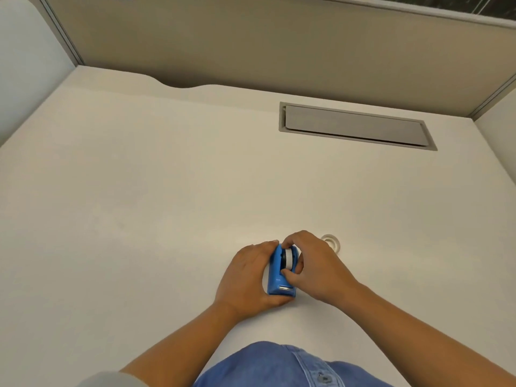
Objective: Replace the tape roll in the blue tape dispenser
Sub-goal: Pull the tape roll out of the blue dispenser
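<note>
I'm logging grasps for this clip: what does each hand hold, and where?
Left hand steadies the blue tape dispenser by its left side. Right hand pinches the tape roll by its rim, seated in the dispenser.

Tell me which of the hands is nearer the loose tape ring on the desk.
Right. The right hand lies just beside the loose tape ring; the left hand is across the blue dispenser.

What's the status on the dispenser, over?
Left hand steadies blue dispenser. Right hand pinches white roll in cradle. Second roll behind right hand, clear.
</note>
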Motion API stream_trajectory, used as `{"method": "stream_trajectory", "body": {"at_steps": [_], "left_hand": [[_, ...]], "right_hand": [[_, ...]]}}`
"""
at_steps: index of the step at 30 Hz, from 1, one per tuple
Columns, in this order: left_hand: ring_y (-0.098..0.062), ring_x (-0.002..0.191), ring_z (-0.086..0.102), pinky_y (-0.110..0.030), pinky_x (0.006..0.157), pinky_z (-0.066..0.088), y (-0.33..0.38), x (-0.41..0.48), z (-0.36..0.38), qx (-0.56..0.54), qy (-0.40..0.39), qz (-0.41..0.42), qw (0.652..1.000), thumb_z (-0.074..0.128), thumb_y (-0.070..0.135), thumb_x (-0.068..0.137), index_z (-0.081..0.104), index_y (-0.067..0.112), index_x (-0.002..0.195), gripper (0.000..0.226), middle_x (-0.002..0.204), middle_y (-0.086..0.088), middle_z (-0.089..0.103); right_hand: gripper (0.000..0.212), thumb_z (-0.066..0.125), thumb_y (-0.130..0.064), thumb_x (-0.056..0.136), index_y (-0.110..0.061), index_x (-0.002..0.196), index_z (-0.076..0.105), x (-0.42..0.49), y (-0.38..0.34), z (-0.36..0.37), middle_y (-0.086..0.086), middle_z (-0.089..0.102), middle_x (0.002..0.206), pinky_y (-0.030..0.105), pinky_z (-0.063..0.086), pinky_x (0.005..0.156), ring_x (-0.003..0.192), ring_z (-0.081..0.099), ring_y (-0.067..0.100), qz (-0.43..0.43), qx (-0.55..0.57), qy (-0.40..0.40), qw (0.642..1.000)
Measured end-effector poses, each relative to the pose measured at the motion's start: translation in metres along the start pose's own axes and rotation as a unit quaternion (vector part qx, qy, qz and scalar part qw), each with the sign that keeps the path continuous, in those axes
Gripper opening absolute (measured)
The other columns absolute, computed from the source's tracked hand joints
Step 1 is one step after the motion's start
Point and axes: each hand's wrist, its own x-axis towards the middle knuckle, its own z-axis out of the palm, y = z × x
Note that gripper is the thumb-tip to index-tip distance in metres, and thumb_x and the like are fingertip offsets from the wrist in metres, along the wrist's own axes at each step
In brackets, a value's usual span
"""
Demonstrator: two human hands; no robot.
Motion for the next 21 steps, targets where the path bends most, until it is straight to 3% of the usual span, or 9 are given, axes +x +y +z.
{"method": "stream_trajectory", "body": {"at_steps": [9,16,21], "left_hand": [[-0.004,0.119,0.049,-0.027,0.105,0.038,-0.002,0.004,0.002,0.015,0.003,0.017,1.000,0.065,0.077,0.062,0.034,0.033,0.140,0.095,0.134,0.015,0.053],[-0.003,0.117,0.049,-0.026,0.104,0.039,0.000,0.003,0.000,0.015,0.007,0.019,1.000,0.066,0.077,0.060,0.035,0.038,0.136,0.091,0.132,0.017,0.053],[-0.004,0.121,0.047,-0.029,0.107,0.038,-0.002,0.003,0.001,0.018,0.002,0.016,1.000,0.066,0.077,0.060,0.035,0.036,0.137,0.092,0.136,0.017,0.051]], "right_hand": [[0.033,0.069,-0.029,0.074,-0.036,0.101,0.052,0.007,-0.006,-0.012,-0.019,0.055,0.088,0.014,0.037,0.060,0.070,0.050,-0.004,-0.014,-0.083,-0.035,0.996],[0.034,0.071,-0.034,0.077,-0.038,0.110,0.062,0.013,-0.011,-0.024,-0.015,0.057,0.100,0.006,0.030,0.066,0.080,0.052,0.002,-0.060,-0.140,-0.063,0.986],[0.027,0.070,-0.031,0.079,-0.036,0.106,0.066,0.014,-0.016,-0.026,-0.013,0.059,0.100,0.012,0.032,0.063,0.078,0.050,0.002,-0.065,-0.155,-0.076,0.983]]}}
